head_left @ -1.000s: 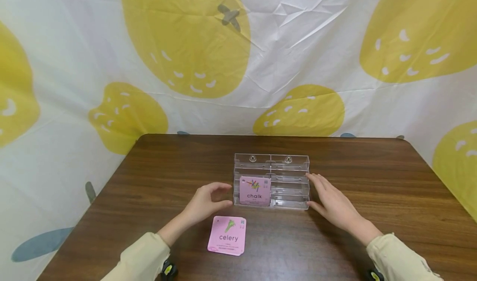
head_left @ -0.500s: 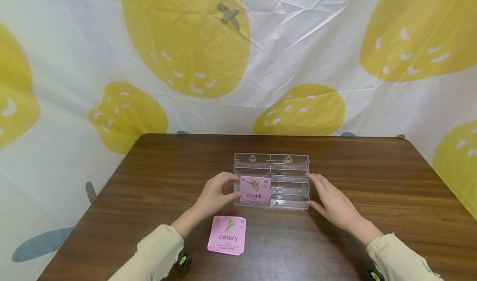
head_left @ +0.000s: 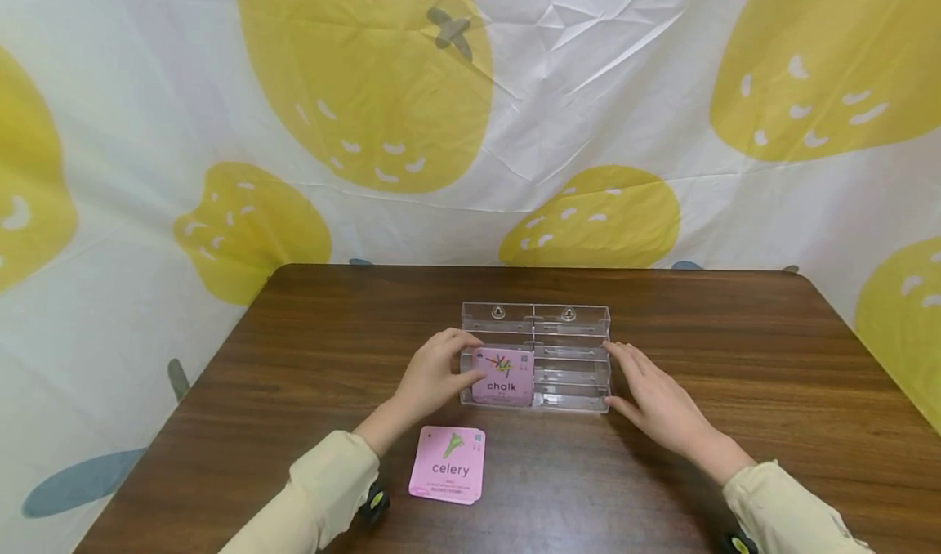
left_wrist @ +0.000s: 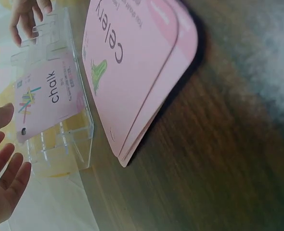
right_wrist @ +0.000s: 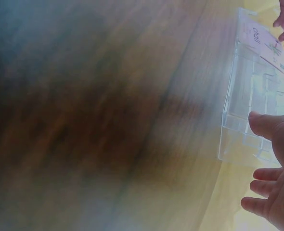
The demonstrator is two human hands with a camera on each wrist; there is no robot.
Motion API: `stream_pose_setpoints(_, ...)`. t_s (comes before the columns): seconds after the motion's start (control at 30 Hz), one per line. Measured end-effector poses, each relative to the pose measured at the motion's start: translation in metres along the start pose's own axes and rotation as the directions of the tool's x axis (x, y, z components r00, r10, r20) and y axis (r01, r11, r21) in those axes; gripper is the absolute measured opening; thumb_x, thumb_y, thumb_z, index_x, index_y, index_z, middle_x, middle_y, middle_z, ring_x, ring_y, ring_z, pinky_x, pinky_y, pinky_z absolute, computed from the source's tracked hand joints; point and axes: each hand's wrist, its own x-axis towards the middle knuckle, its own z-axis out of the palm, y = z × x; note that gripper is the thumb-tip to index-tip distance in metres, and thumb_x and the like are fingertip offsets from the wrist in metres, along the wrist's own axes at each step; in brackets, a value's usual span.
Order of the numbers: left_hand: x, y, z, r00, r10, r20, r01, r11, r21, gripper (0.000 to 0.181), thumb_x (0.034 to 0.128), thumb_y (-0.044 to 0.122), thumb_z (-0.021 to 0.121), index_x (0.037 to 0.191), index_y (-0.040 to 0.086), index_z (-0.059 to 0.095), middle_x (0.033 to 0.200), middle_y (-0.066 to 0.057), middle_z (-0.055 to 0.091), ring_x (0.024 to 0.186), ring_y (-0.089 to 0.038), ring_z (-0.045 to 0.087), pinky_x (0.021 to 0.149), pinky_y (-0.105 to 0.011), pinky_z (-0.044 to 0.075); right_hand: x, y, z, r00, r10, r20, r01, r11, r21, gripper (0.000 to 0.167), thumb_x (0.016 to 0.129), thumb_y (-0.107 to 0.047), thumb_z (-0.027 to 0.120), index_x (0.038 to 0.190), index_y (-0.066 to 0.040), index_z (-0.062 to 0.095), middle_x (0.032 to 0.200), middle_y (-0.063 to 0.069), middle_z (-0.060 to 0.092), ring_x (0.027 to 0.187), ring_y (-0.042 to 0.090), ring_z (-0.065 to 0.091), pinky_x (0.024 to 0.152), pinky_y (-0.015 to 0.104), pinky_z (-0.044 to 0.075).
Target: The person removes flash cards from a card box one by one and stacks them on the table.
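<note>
A pink card marked "chalk" stands in a lower left pocket of a clear acrylic card rack. My left hand is at the rack's left side, its thumb and forefinger spread near the chalk card's left edge. The left wrist view shows the thumb close to the card and the other fingers apart from it. My right hand is at the rack's right edge with its fingers loosely extended. Its thumb lies against or very near the rack; contact is unclear.
A small stack of pink cards, "celery" on top, lies on the brown wooden table in front of the rack. A white cloth with yellow fruit prints hangs behind the table.
My left hand has moved right and slightly up, from beside the rack to the chalk card's left edge. The right hand, rack and celery stack have stayed put.
</note>
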Motion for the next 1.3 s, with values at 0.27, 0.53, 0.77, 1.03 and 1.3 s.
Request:
stream_pose_setpoints(0.27,0.004,-0.003,0.005,1.000,-0.007,-0.018,0.009,0.997,0.078,0.032,0.0685,0.019,0.079,0.097,0.010,0.066,0.092,0.002,0.062,0.078,-0.012,0.053,0.064,-0.026,0.045,0.000,0.000,0.000,1.000,-0.002,-0.009,0.002,1.000,-0.004,0.071,0.075,-0.014,0.073,0.132,0.002,0.033,0.127,0.029,0.043,0.117,0.045,0.041,0.093,0.055,0.037)
stream_pose_setpoints(0.53,0.006,-0.002,0.009,0.999,-0.044,-0.013,0.045,0.992,0.121,0.028,0.0700,0.025,0.078,0.094,0.014,0.067,0.086,0.004,0.062,0.076,-0.010,0.055,0.062,-0.025,0.046,-0.001,0.000,0.001,1.000,0.000,0.001,0.000,1.000,0.001,0.072,0.076,-0.014,0.073,0.133,0.002,0.032,0.127,0.030,0.042,0.117,0.045,0.041,0.094,0.054,0.036)
stream_pose_setpoints(0.77,0.008,-0.002,0.010,0.998,-0.052,-0.023,0.054,0.990,0.130,0.023,0.0701,0.024,0.077,0.089,0.014,0.068,0.078,0.005,0.060,0.071,-0.009,0.053,0.059,-0.023,0.043,-0.001,0.000,0.001,1.000,0.008,0.007,-0.008,1.000,0.003,0.072,0.076,-0.014,0.073,0.133,0.002,0.032,0.128,0.029,0.042,0.118,0.044,0.040,0.093,0.055,0.037)
stream_pose_setpoints(1.03,0.012,-0.010,0.011,0.996,-0.085,-0.009,0.084,0.996,-0.017,0.015,0.0700,0.012,0.077,0.082,0.010,0.069,0.077,0.002,0.063,0.068,-0.009,0.058,0.061,-0.020,0.046,0.000,0.000,0.000,1.000,0.005,0.005,-0.005,1.000,0.009,0.072,0.076,-0.014,0.073,0.133,0.001,0.032,0.128,0.029,0.042,0.118,0.045,0.040,0.094,0.054,0.036)
stream_pose_setpoints(1.3,0.014,-0.013,0.012,0.987,-0.157,0.040,0.162,0.960,-0.230,0.015,0.0702,0.002,0.075,0.084,0.001,0.068,0.076,-0.005,0.065,0.065,-0.012,0.059,0.060,-0.018,0.049,-0.001,0.001,0.001,1.000,0.007,0.003,-0.007,1.000,0.009,0.072,0.076,-0.014,0.073,0.134,0.001,0.032,0.129,0.028,0.042,0.118,0.044,0.040,0.093,0.055,0.037)
